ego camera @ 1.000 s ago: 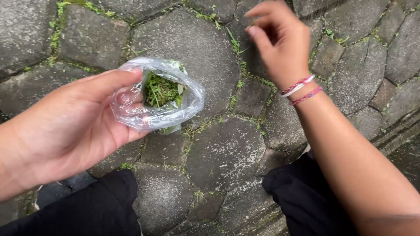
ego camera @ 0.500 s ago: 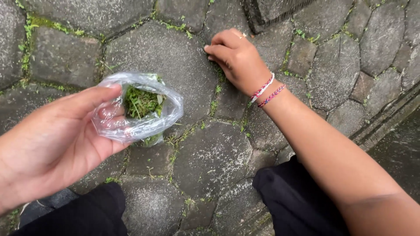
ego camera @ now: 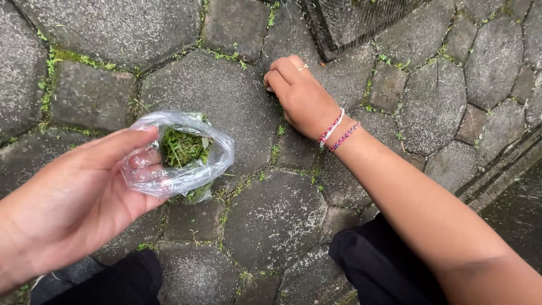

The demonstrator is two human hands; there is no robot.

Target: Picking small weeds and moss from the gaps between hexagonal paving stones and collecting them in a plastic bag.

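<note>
My left hand (ego camera: pixel 73 197) holds a clear plastic bag (ego camera: pixel 186 155) by its rim, mouth open and facing up, with green plant bits (ego camera: pixel 182 148) inside. My right hand (ego camera: pixel 299 93) rests knuckles-up on the stone paving, fingers curled down into a mossy joint (ego camera: pixel 276 133) between two stones. A ring sits on one finger and two braided bracelets (ego camera: pixel 337 131) circle the wrist. What the fingertips pinch is hidden under the hand.
Grey hexagonal paving stones (ego camera: pixel 226 96) with moss and small weeds in the joints cover the ground. A dark metal grate or mesh base (ego camera: pixel 361 22) stands at the top. My knees in black trousers (ego camera: pixel 372 265) are at the bottom. A stone kerb (ego camera: pixel 502 169) runs at right.
My right hand came down from mid-air to the paving and now presses its fingers into a joint. The bag in my left hand stays open, shifted slightly in view.
</note>
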